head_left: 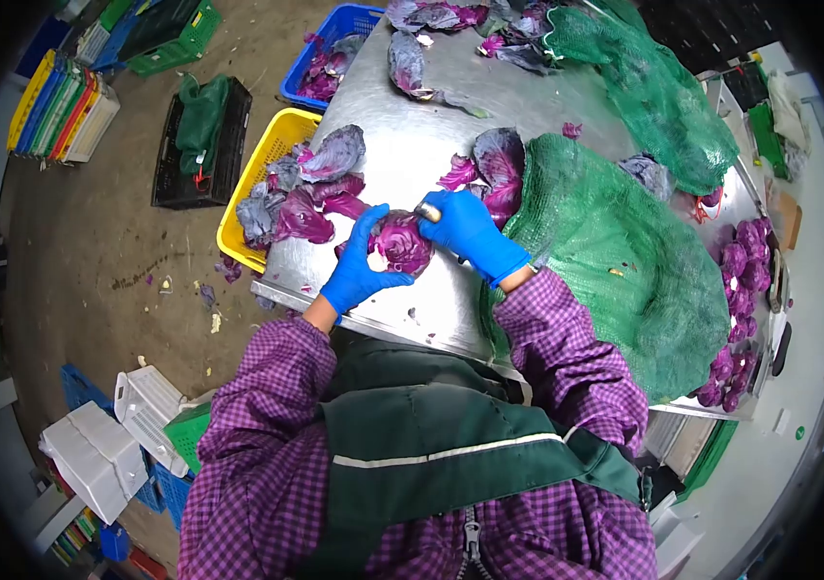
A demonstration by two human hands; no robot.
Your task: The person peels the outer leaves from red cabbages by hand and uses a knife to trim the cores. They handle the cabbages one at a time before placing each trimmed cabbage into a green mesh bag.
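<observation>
My left hand point(363, 268) in a blue glove is curved around the left side of a red cabbage head point(403, 244) on the metal table point(402, 145). My gloved right hand point(471, 230) is closed on a short tool with a wooden-looking handle point(427, 211), at the cabbage's upper right; its working end is hidden. Loose purple outer leaves point(320, 188) lie to the left of the cabbage, and more leaves point(499, 169) lie just beyond my right hand. A green mesh sack point(615, 271) bulges with contents close to my right forearm.
A yellow crate point(281, 135) and a blue crate point(349, 21) holding leaves stand along the table's left edge. Another green net point(663, 106) lies at the far right. Several cabbage heads point(740, 280) line the right side. A black crate point(201, 145) sits on the floor.
</observation>
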